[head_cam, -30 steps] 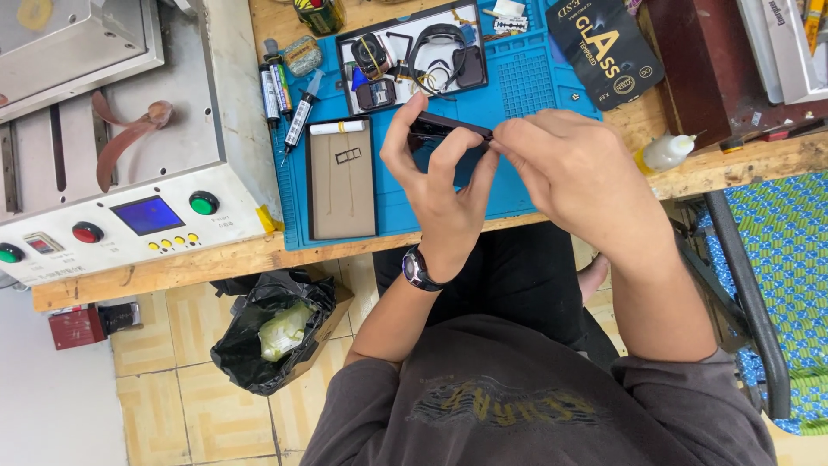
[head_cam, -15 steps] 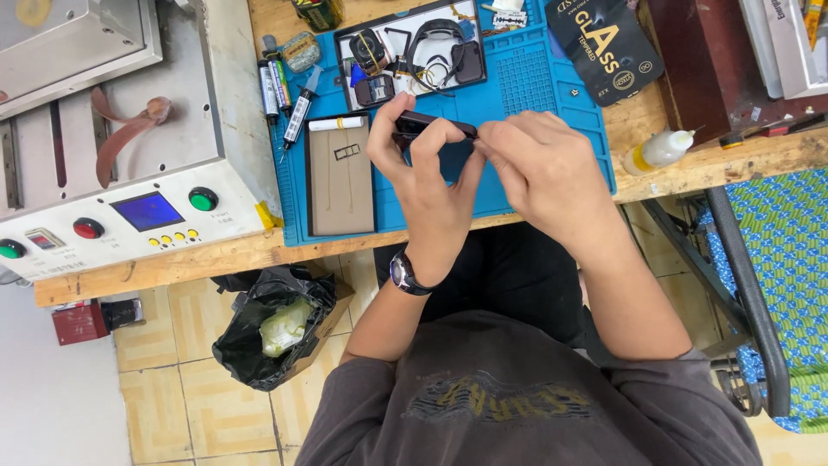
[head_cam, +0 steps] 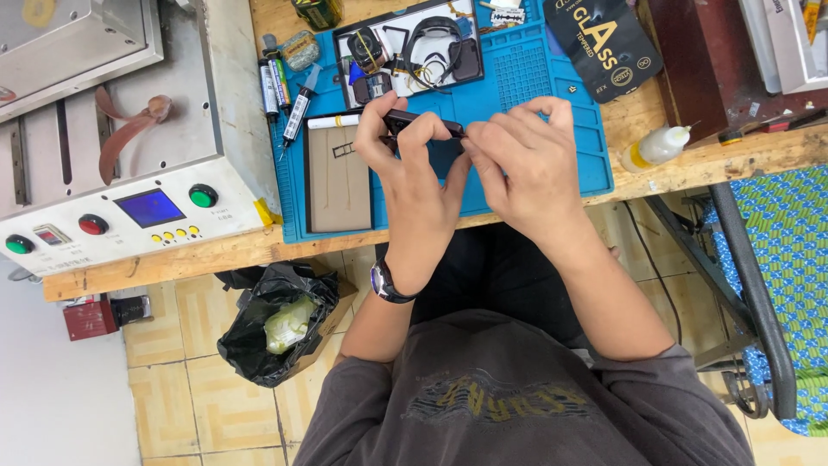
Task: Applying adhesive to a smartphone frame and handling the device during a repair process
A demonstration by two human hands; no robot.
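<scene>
A: Hands?
B: Both up over the blue work mat (head_cam: 552, 164). Left hand (head_cam: 412, 185) and right hand (head_cam: 524, 164) both pinch a thin dark phone (head_cam: 423, 121), held edge-on above the mat, left fingers on its left end, right fingertips at its right end.
A: Wrist?
B: Dark wristwatch (head_cam: 385, 283) on the left.
A: Around it?
B: Tan flat panel (head_cam: 338, 177) lies on the mat just left of the left hand. Behind the phone, a black tray (head_cam: 405, 39) with cables and small parts. Left of the tray, a syringe (head_cam: 297, 112) and 2 pen-like tools (head_cam: 272, 85).
A: Right side?
B: Black tempered glass packet (head_cam: 601, 43) at the mat's far right corner. Small white squeeze bottle with yellow base (head_cam: 655, 147) on the wooden tabletop (head_cam: 690, 160), well apart from the hands.
A: Left side?
B: Grey machine (head_cam: 129, 164) with a blue screen (head_cam: 149, 208), 2 green buttons, 1 red button, row of small yellow ones. Well apart from the hands.
A: Anything blocking?
B: The hands hide most of the phone and the mat's middle. Below the tabletop edge, a black rubbish bag (head_cam: 276, 324) on the tiled floor (head_cam: 172, 345); blue-green woven seat (head_cam: 789, 285) to the right.
</scene>
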